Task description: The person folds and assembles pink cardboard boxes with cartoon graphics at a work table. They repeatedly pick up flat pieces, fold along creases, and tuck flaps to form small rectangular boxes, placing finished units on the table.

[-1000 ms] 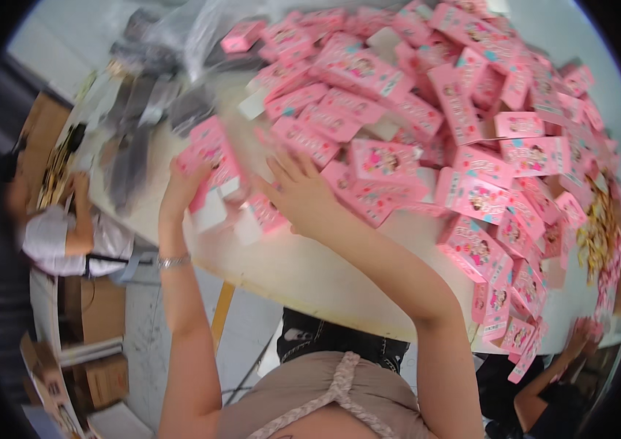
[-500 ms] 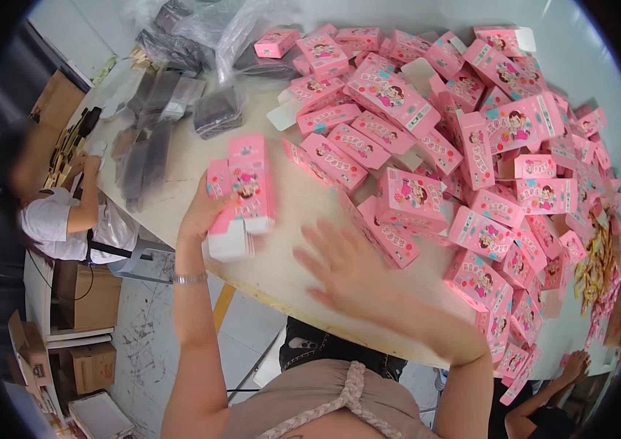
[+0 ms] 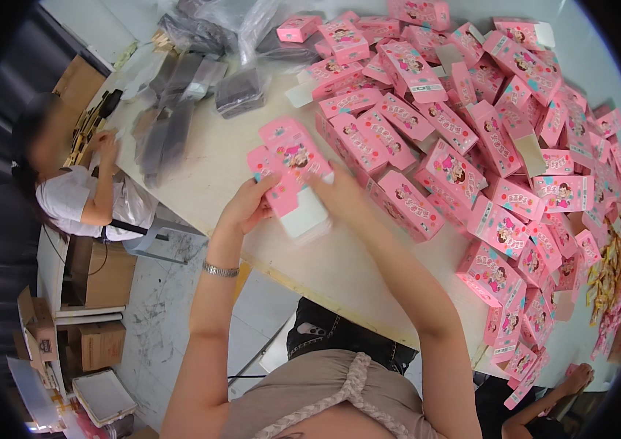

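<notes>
In front of me, over the table, a stack of flat pink cartons (image 3: 297, 157) with white end flaps is held up at a tilt. My left hand (image 3: 248, 203) grips its left side, thumb on the printed face. At the stack's right edge, my right hand (image 3: 341, 192) is closed, with its thumb near the front face and its other fingers mostly hidden. Just right of my hands begins a large heap of pink boxes (image 3: 453, 172), formed and lying at many angles, some with flaps up.
Grey plastic-wrapped bundles (image 3: 241, 91) lie at the table's back left. Gold packets (image 3: 607, 256) are piled at the far right. A co-worker (image 3: 76, 194) sits at the left; another person's hands (image 3: 577, 380) show at lower right. Brown cardboard boxes (image 3: 102, 344) stand on shelves at the lower left.
My right hand, spread apart over the table before, has come up to the carton stack and closed at its right edge. The stack has tilted, its top leaning left. The whole view has shifted slightly.
</notes>
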Tool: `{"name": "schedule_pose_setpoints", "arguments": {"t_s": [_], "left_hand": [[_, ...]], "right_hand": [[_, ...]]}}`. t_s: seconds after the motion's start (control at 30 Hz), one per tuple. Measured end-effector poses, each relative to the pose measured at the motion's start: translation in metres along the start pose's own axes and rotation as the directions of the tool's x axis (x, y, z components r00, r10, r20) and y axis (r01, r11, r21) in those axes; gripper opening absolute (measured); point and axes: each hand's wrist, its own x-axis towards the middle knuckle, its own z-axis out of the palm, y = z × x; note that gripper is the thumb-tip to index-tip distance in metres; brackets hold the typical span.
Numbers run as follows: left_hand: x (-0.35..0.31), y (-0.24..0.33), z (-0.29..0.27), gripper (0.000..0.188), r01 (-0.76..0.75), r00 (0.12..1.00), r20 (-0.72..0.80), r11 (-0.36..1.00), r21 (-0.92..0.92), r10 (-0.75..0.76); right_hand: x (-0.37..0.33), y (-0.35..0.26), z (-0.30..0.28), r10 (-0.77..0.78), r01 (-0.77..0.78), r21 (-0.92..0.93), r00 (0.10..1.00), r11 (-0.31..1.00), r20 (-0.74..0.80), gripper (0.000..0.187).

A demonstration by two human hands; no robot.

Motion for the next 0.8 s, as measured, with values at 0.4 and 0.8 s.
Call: {"name": "schedule_pose_setpoints", "arguments": {"t_s": [0.4, 0.8], "left_hand": [[-0.092, -0.047, 0.041, 0.060, -0.283, 0.959, -0.048, 0.925, -0.254, 0.280], [-0.126, -0.050, 0.106, 0.065, -0.364, 0.919, -0.093, 0.737, -0.569, 0.383]], "right_hand": [[-0.053, 0.014, -0.035, -0.116, -0.016, 0.362, 0.933, 0.932, 0.342, 0.097], [-0.148, 0.001, -0.081, -0.235, 0.137, 0.609, 0.968, 0.782, 0.084, 0.117]]}}
